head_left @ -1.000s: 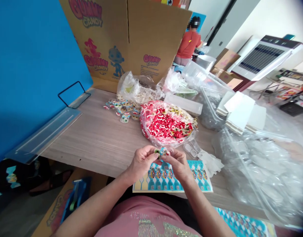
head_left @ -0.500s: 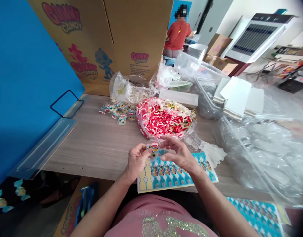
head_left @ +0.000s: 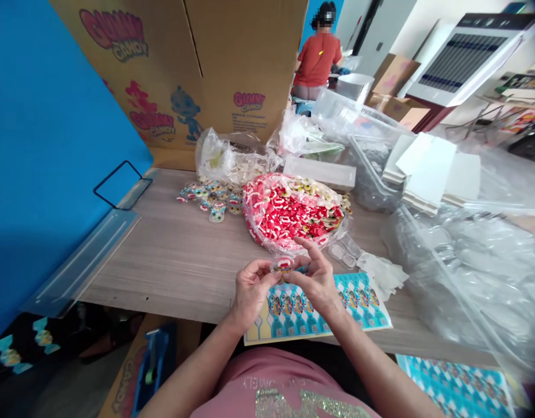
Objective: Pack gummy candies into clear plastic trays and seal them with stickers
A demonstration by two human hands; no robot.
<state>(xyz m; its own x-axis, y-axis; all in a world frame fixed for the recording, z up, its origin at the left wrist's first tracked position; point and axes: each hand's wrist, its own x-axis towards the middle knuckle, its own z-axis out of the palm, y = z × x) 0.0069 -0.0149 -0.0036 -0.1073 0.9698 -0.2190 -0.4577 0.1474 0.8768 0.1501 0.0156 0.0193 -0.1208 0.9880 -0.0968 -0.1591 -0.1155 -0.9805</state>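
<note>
Between my hands is a small clear candy pack (head_left: 284,263) with a red-and-white gummy showing at its top. My left hand (head_left: 252,290) pinches its left side between thumb and fingers. My right hand (head_left: 316,283) grips the right side, its index finger raised, and a bit of blue label shows by its fingers. Under both hands lies a sheet of blue printed labels (head_left: 363,299), with bare yellow backing at its left end. Just beyond them sits an open plastic bag of red-and-white gummies (head_left: 289,215). Several labelled candy packs (head_left: 216,211) are heaped left of that bag.
Empty clear blister shells (head_left: 343,253) and crumpled white scraps (head_left: 383,276) lie to the right, beside a clear bin (head_left: 411,232) of plastic shells. White cards (head_left: 428,165) rest on the bins. A large carton (head_left: 232,69) stands behind. A person in red (head_left: 318,58) works farther off.
My right hand has closed in on the candy pack and now grips its right side, with the index finger lifted. The pack has tilted, and the view has shifted slightly.
</note>
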